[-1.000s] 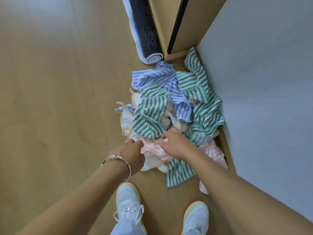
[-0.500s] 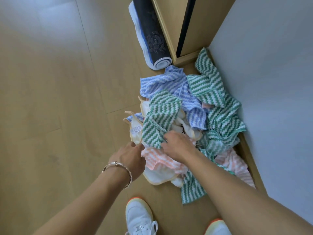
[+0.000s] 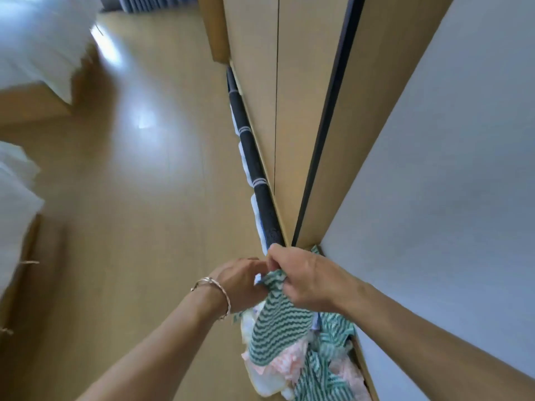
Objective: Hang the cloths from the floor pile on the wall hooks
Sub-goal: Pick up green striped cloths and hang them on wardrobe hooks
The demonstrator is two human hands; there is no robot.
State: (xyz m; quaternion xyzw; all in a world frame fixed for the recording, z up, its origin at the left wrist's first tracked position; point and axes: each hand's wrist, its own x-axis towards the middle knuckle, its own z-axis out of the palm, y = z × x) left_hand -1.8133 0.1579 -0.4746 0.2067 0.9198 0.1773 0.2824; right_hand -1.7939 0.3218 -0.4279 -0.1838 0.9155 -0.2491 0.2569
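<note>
A green and white zigzag cloth (image 3: 275, 319) hangs from both my hands, lifted above the floor pile. My right hand (image 3: 307, 277) pinches its top edge. My left hand (image 3: 241, 285), with a bracelet on the wrist, holds the same top edge from the left side. Below lies the pile of cloths (image 3: 318, 369), with green striped, pink and white pieces against the wall's foot. No wall hooks are in view.
A grey-white wall (image 3: 448, 198) rises on the right. A wooden cabinet (image 3: 289, 111) stands ahead, with a dark rolled mat (image 3: 254, 169) lying along its base. Wooden floor (image 3: 144, 198) spreads to the left, where white bedding (image 3: 34, 47) shows.
Both hands rose from the pile with the green zigzag cloth in them. The view tilted up from the floor toward the cabinet and the room.
</note>
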